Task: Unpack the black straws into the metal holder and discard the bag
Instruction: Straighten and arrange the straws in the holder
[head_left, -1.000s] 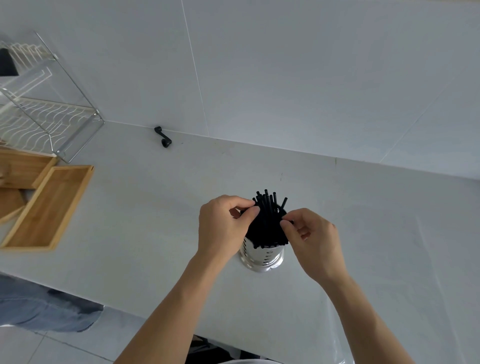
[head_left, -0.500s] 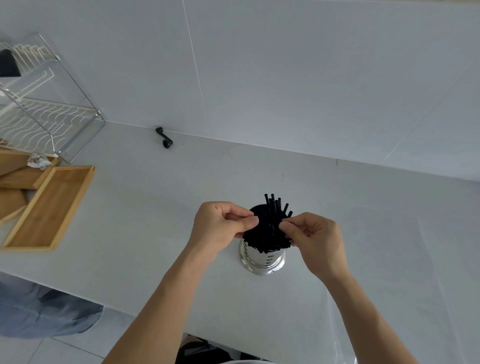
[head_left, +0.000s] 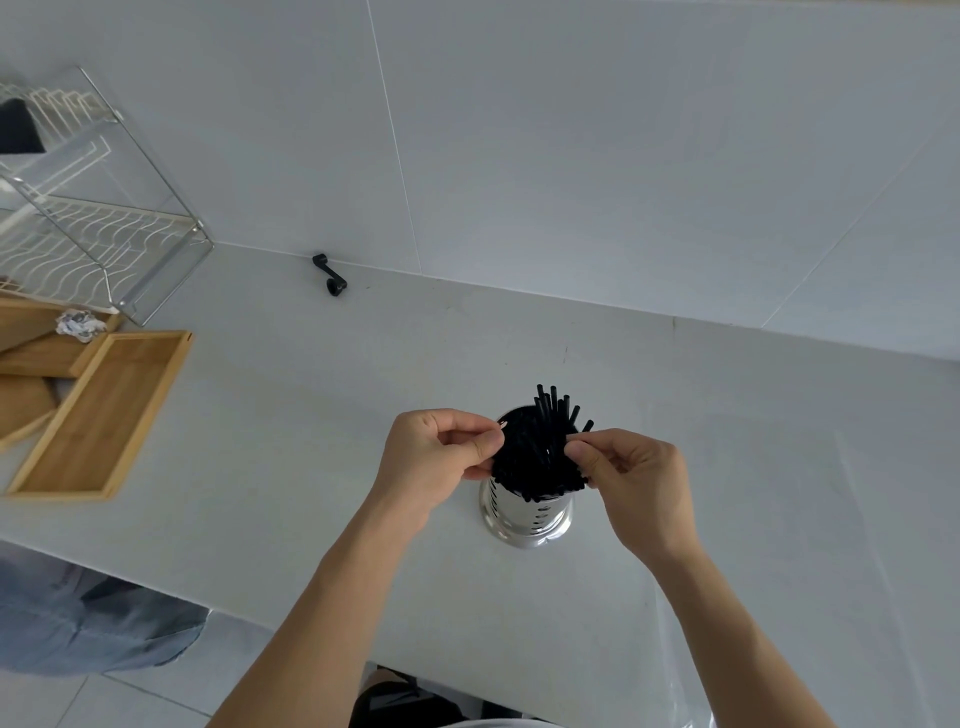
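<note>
The bundle of thin black plastic straws (head_left: 537, 449) stood over the mouth of the shiny perforated cylindrical metal holder (head_left: 527, 514) on the pale grey worktop (head_left: 322, 415), lower ends apparently inside it, tops fanned out above the rim. The left hand (head_left: 434, 460) pinched at the bundle's left edge with thumb and curled fingers (head_left: 480, 441); the right hand (head_left: 631, 475) pinched at its right edge in the same way. Whether each hand held straws or a clear bag around them could not be told; no bag film was plainly visible. Judged progress: straws mostly delivered to the holder, likely in the bag-stripping step. Left to do: free the bag fully, let the straws settle, discard the bag. No bin was in view.
</note>
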